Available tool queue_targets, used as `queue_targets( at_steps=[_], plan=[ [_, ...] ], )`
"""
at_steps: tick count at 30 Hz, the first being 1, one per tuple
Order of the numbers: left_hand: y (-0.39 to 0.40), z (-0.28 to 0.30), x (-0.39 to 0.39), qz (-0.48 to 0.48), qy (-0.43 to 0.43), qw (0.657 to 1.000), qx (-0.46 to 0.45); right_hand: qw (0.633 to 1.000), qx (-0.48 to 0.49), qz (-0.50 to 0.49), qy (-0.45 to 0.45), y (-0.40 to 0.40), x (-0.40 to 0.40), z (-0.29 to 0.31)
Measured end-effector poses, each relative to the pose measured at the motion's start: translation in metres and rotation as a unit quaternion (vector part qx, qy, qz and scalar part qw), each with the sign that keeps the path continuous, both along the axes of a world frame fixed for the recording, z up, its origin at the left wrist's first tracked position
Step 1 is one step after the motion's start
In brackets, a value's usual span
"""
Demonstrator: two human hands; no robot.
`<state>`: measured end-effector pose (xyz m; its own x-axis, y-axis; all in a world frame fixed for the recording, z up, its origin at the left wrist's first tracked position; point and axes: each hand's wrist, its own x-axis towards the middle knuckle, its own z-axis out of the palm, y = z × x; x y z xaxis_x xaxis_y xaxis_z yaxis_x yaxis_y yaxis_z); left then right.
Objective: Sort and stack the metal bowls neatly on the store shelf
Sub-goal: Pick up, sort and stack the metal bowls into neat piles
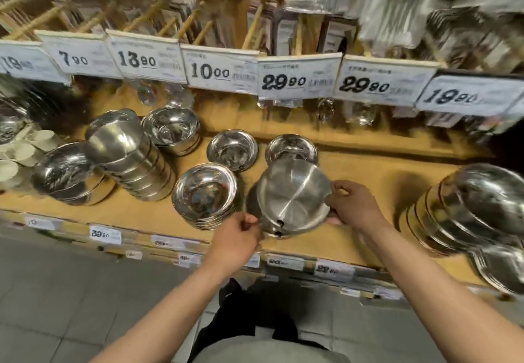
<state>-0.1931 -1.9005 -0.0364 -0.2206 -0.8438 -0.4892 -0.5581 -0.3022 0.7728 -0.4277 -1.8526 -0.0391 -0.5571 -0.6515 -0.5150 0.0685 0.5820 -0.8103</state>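
Both hands grip one upturned bowl (293, 196) near the shelf (354, 237) front edge: left hand (236, 237) pinches its rim, right hand (351, 206) clasps the opposite rim. The two-sided hold keeps it level for stacking

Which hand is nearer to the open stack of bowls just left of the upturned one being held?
Left. The left hand grips the held bowl's near-left rim, right beside that stack; the right hand holds the far side.

Upper shelf tags (221, 71) read 7.90, 13.90, 10.00, 29.90, 29.80, 19.90. Lower edge tag (105, 234) reads 39.90. Others illegible.
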Motion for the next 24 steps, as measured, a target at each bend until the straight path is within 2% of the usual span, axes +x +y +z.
queue_targets(
  at_steps=[3, 7, 14, 19, 24],
  plan=[
    [0.006, -0.009, 0.002, -0.012, -0.05, 0.999, -0.014, 0.999, 0.005, 0.033, 0.009, -0.008, 0.004, -0.003],
    [0.005, -0.014, 0.001, -0.018, -0.061, 0.998, -0.02, 0.998, 0.005, 0.063, 0.028, -0.018, 0.008, -0.008],
    [-0.002, -0.025, -0.012, 0.006, 0.011, 0.999, -0.041, 0.993, 0.012, 0.096, 0.061, -0.024, 0.003, -0.014],
    [-0.008, -0.035, -0.024, 0.053, 0.025, 0.997, -0.05, 0.986, 0.041, 0.128, 0.104, -0.022, -0.011, -0.015],
    [-0.012, -0.041, -0.031, 0.059, 0.027, 0.996, -0.062, 0.973, 0.037, 0.176, 0.143, -0.027, -0.02, -0.017]
  ],
)
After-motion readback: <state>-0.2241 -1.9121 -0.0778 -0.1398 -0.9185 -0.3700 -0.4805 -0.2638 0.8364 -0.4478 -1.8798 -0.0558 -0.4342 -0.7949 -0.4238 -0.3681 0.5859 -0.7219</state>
